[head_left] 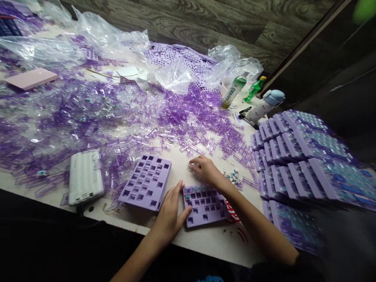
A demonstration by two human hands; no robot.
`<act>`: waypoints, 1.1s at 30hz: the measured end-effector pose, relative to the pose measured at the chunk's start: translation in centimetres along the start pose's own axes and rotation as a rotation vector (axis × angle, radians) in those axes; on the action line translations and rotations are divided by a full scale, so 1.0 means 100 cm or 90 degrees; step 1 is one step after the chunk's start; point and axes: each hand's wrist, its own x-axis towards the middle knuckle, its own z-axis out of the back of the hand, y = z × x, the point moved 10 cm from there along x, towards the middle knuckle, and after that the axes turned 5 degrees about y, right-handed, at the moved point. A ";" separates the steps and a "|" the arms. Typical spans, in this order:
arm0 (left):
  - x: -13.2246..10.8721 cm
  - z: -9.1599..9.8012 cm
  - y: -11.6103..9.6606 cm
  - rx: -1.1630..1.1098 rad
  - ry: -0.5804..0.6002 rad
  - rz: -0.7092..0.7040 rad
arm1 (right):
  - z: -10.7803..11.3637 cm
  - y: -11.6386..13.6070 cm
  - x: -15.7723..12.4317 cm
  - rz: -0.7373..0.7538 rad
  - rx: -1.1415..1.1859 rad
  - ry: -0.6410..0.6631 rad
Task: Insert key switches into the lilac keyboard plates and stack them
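Here's the pale table (141,223) under everything, and a great spill of clear purple strips (188,105) sprawls over its far half. Off to my right stand the stacked frames (296,164), tiered and leaning. To the left of my hands sits a spare purple frame (160,188), its square holes showing, and beyond it a white case (85,178).

Now the purple frame (213,209) I'm at: flat on the table right in front of me, just right of my left hand (173,207). My thumb lies on its left edge, my fingers reach up by its top-left corner, thumb and fingers well spread. My right hand (205,169) is beyond the frame's top edge, low over the table, fingers curled; they're blurred, so I can't tell whether they pinch anything. My right forearm crosses the frame's top-right corner. Beside that wrist, a small pile of switches (234,176). And smallest, one blue-stemmed switch (188,197) sits near the frame's upper left, close to my left fingertips.
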 end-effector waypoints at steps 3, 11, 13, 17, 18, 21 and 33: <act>-0.001 0.001 -0.001 0.019 -0.013 -0.018 | -0.003 -0.001 0.006 -0.015 0.001 0.037; -0.008 0.025 -0.015 -0.385 -0.129 0.071 | 0.038 0.058 -0.029 0.159 0.210 0.028; -0.004 0.016 -0.012 -0.659 -0.101 0.188 | 0.042 0.088 -0.048 0.247 0.243 0.056; 0.005 -0.001 -0.022 -0.912 -0.015 0.304 | 0.042 0.118 -0.074 0.352 0.249 0.043; 0.005 -0.001 -0.021 -0.932 -0.018 0.311 | 0.042 0.117 -0.076 0.357 0.247 0.015; 0.001 -0.005 -0.015 -0.987 -0.039 0.331 | 0.042 0.106 -0.079 0.343 0.265 -0.055; -0.010 -0.009 -0.004 -0.838 -0.011 0.362 | 0.043 0.108 -0.093 0.333 0.072 -0.114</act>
